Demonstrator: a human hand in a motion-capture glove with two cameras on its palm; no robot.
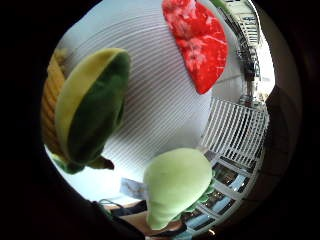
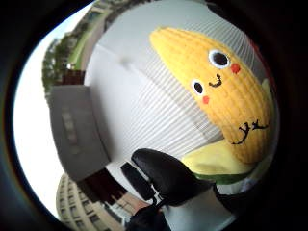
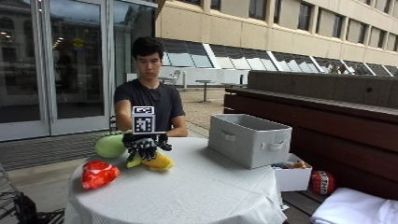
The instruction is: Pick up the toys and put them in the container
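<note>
Black-gloved right hand (image 3: 145, 144) above yellow plush corn toy with stitched face (image 3: 157, 161); fingers (image 3: 138, 153) spread, hanging over it, contact unclear. No legible writing.

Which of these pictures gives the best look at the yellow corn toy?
The thumb side palm view: the corn toy fills it, face showing. The outside view shows it small under the gloved hand; the little finger view catches only its edge.

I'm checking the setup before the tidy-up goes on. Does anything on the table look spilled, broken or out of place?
Nothing stands out. The corn toy, green toy and red toy lie intact on the table, and the container stands upright.
</note>
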